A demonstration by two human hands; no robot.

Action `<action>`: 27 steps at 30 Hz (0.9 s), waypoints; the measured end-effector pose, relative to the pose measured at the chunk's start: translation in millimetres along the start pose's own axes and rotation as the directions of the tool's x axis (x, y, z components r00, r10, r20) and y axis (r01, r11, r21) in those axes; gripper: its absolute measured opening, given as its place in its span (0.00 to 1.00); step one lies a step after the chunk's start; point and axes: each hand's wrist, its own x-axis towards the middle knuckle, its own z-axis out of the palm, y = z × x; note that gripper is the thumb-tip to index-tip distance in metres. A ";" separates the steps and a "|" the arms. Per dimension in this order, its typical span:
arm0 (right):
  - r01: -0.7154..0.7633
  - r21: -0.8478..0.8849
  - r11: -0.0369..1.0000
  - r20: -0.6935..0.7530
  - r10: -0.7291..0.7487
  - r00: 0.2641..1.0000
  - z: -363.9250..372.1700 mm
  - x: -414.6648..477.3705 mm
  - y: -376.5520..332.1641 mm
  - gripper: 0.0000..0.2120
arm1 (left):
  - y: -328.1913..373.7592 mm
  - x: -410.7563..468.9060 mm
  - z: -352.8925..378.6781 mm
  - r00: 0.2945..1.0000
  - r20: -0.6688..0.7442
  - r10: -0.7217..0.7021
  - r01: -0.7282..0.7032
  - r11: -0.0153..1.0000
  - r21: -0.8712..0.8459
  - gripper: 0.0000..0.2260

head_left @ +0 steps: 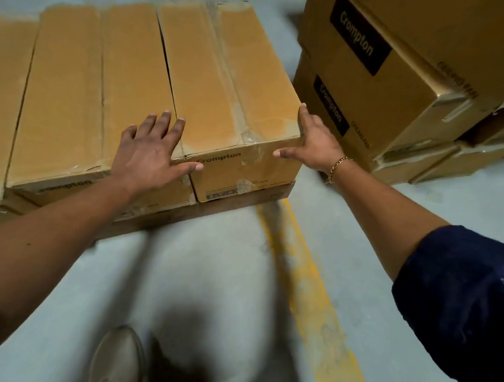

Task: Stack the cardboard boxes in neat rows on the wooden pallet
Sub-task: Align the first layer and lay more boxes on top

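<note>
Nearest us, our shoe is standing on the grey floor beside a yellow line, and we are reaching both forearms forward over it. Our left hand is lying open and flat across the seam between the end box and its neighbour, with the thumb over the front edge. Our right hand, open too, is pressing against the end box's right side. That box is sitting at the right end of the row, on what looks like the wooden pallet. We are judging it best to push sideways until the dark gap closes, while steadying from above and squaring the front faces. Farther right, a separate stack is waiting.
</note>
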 end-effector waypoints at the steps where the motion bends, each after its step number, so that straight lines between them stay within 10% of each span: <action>1: 0.001 -0.002 1.000 0.001 -0.001 1.000 0.1 0.5 0.4 0.61 | 1.0 -0.1 0.1 1.000 0.001 -0.003 0.003 1.000 0.002 0.47; 10: -0.036 0.335 0.942 0.057 0.018 0.998 -4.4 1.7 19.8 0.59 | 1.6 -1.9 0.2 1.000 -0.011 -0.017 0.017 1.000 0.001 0.48; 14: -0.134 0.546 0.827 0.146 0.065 0.987 0.8 7.6 33.6 0.38 | 1.8 -2.1 -1.8 1.000 -0.004 -0.008 0.008 1.000 -0.004 0.48; 27: -0.243 0.538 0.807 0.165 0.181 0.969 -0.4 -1.1 25.8 0.37 | 11.0 11.7 -36.8 0.931 0.364 -0.036 0.042 0.999 -0.009 0.52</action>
